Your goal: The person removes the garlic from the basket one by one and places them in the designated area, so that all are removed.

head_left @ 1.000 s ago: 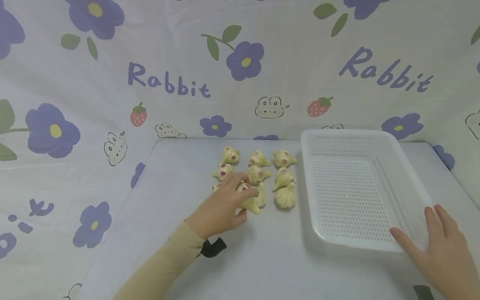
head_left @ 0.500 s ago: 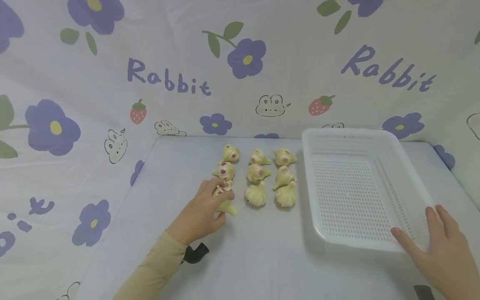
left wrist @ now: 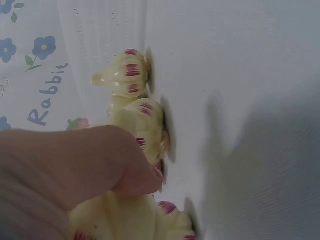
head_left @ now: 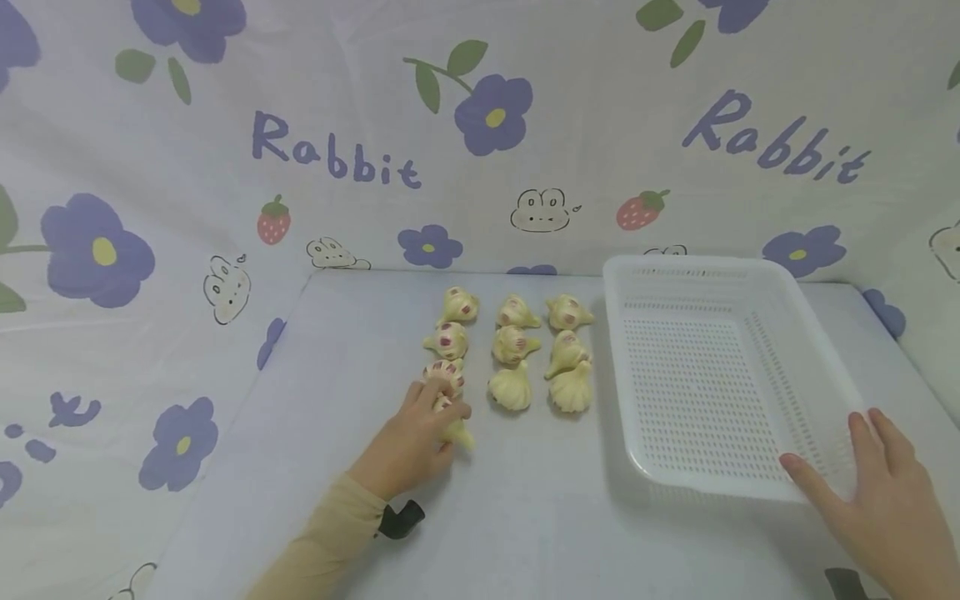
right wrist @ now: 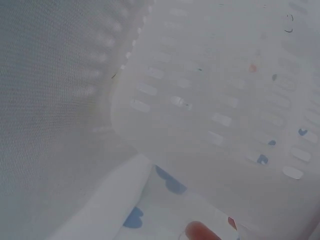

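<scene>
My left hand holds a cream garlic bulb with purple marks at the near end of the left column of bulbs. Its fingers are over the bulb's top, and the pale stem points toward me. Just beyond it lies another marked garlic bulb, partly behind the fingers. In the left wrist view, the thumb presses in front of the bulbs. My right hand rests at the near right corner of a white plastic basket, fingers spread and fairly straight, thumb reaching over the near rim.
Several more garlic bulbs lie in columns left of the basket, some with purple marks, some plain. A patterned cloth rises behind the white tabletop.
My left hand has carried the garlic bulb left and toward me, from over the middle column to the near end of the left column. My right hand stays at the basket.
</scene>
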`<state>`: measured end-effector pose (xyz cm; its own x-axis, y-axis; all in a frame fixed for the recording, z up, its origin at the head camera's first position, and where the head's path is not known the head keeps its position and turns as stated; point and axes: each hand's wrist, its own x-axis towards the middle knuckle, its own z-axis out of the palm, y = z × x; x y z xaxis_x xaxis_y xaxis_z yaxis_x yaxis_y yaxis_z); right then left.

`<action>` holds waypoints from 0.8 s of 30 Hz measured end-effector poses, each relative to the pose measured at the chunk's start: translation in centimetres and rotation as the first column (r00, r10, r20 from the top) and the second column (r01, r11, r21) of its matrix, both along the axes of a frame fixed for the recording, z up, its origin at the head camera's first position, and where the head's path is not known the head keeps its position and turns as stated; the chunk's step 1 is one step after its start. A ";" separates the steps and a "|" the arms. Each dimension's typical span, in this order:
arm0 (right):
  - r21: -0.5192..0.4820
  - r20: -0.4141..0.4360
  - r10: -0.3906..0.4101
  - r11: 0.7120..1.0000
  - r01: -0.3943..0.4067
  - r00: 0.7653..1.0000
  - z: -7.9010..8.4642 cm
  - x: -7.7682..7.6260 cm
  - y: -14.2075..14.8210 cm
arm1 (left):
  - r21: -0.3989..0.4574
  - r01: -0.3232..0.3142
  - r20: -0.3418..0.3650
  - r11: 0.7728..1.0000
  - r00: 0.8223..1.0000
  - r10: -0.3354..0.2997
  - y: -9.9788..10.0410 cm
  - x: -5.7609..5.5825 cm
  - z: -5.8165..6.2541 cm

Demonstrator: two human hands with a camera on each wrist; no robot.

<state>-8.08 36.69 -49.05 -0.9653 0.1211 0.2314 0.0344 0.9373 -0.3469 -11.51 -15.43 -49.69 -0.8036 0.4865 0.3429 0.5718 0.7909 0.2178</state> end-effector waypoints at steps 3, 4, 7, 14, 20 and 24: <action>-0.003 0.003 0.003 1.000 -0.003 1.000 -0.1 0.1 0.0 | -0.002 -0.017 0.008 1.000 1.000 0.017 0.0 0.1 -0.8; -0.004 -0.002 0.006 1.000 -0.006 1.000 -0.1 0.1 0.0 | 0.002 -0.022 0.013 1.000 1.000 0.022 0.0 0.2 -1.1; -0.002 -0.014 0.007 1.000 -0.007 1.000 -0.2 0.2 0.0 | 0.011 -0.039 0.027 0.999 0.999 0.039 0.0 0.2 -1.5; 0.016 -0.003 -0.009 1.000 0.009 1.000 0.0 0.2 0.0 | 0.006 -0.059 0.056 0.998 0.997 0.058 -0.1 0.2 -2.4; 0.040 0.042 -0.035 0.999 0.033 0.999 0.1 0.2 -0.2 | -0.001 -0.061 0.061 0.998 0.996 0.061 -0.2 0.2 -2.4; 0.046 0.044 -0.042 0.998 0.040 0.998 0.2 0.3 -0.3 | 0.000 -0.063 0.075 0.998 0.995 0.062 -0.1 0.3 -2.3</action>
